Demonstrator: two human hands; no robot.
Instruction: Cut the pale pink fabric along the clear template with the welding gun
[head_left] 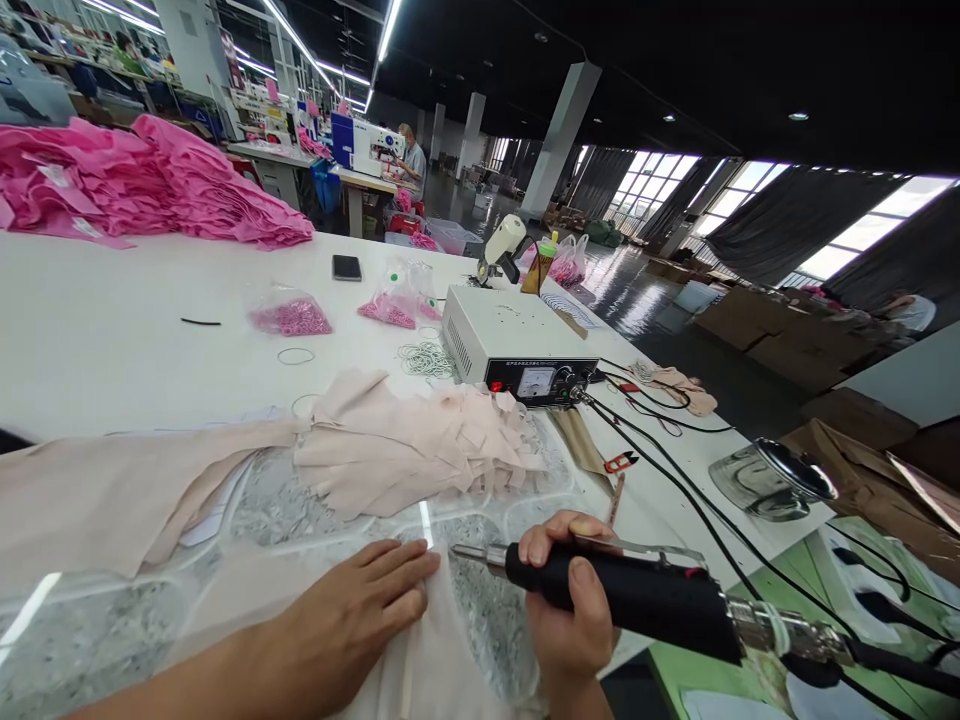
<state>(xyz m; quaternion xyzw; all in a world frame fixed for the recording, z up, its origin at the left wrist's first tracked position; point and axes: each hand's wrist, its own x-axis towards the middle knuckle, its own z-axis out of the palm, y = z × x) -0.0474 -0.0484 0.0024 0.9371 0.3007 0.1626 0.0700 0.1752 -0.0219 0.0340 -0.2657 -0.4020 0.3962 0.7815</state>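
Observation:
My left hand [360, 620] lies flat, fingers stretched out, on pale thin fabric [442, 660] under a clear template sheet with cut shapes. A black handheld tool [637, 595] with a pointed metal tip is gripped in my right hand [570, 600]; its tip stops just right of my left fingertips. Behind my hands sits a pile of pale pink cut pieces [412, 440], and more pale fabric [90, 490] spreads at the left. Cables run from the tool toward a white control box [517, 335] with a dial.
Pink fabric [150, 185] is heaped at the back left. Two bags of small pink parts [289, 315], a phone [346, 267] and loose rubber bands [425, 358] lie on the white table. A glass jar [769, 480] stands at the right. A person sits at a distant sewing machine.

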